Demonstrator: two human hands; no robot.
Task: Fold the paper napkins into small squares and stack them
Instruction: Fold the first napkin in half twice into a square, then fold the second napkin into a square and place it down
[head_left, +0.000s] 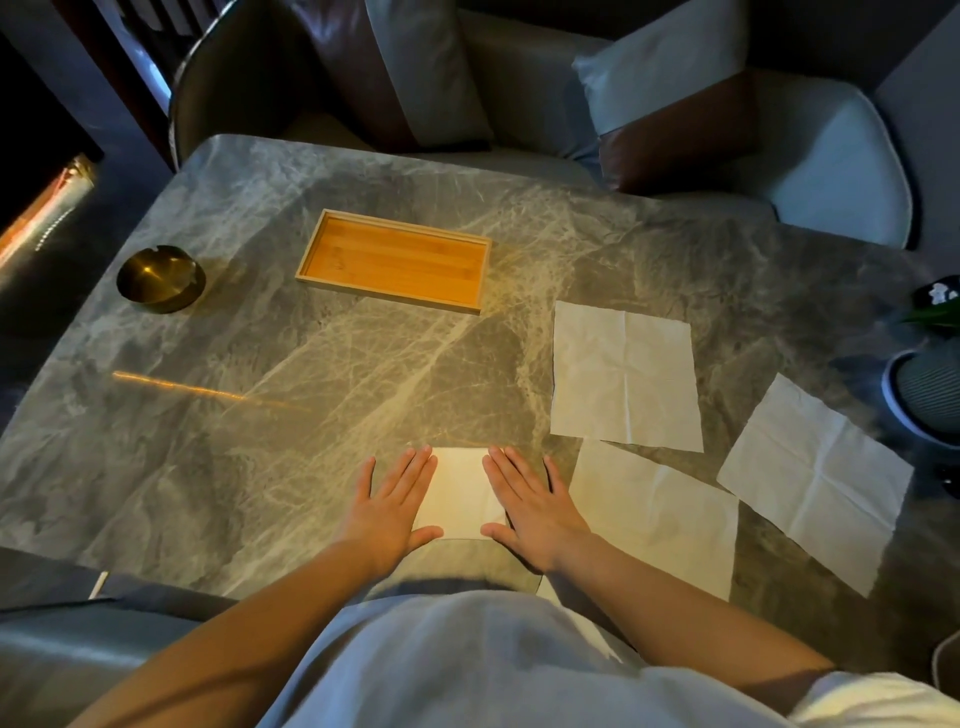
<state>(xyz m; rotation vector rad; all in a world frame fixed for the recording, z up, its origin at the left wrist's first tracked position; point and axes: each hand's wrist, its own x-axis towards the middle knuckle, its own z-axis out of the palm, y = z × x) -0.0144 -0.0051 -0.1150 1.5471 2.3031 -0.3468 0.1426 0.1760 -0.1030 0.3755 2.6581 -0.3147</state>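
Sitting far left on the marble table (260, 415) is a brass ashtray (161, 279), then a wooden tray (393, 261). Near the front edge, the left hand (389, 506) and right hand (535, 506) lie palm-down, fingers spread flat, pressing opposite edges of a folded napkin (460, 493). Three unfolded napkins (626, 376) lie flat to the right.

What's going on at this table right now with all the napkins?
A person is folding paper napkins on a marble table. Both hands, left hand and right hand, press flat on a folded napkin, smoothing it into a small square. Three unfolded napkins lie spread to the right. The wooden tray holds nothing, and no stack exists yet.
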